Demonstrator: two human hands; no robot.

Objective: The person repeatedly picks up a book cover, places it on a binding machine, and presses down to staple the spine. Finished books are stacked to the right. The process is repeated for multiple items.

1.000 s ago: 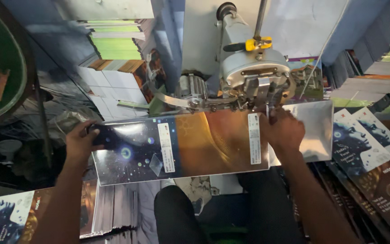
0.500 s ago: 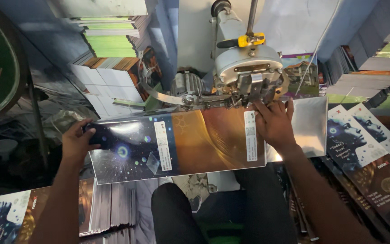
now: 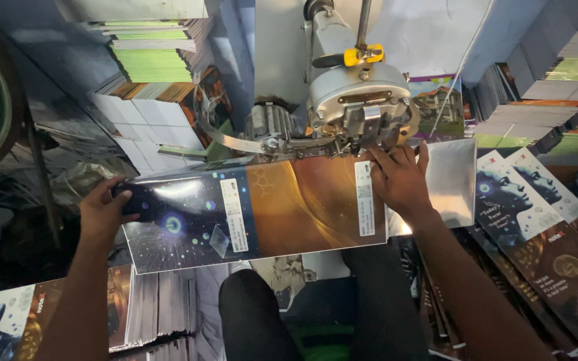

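Note:
A glossy booklet, opened flat with a dark starry cover on the left and an orange-gold cover on the right, lies over the metal saddle of a grey stitching machine. My left hand grips the booklet's left edge. My right hand presses flat on its right end, just under the machine's stitching head. My knees show below the booklet.
A bent metal plate stands right of my right hand. Finished booklets are fanned out at the right. More copies lie stacked at the lower left. Piles of green and white printed sheets fill the shelves behind.
The booklet and both hands have stayed in nearly the same spot under the stitching head. My right hand has shifted slightly left along the booklet's right end.

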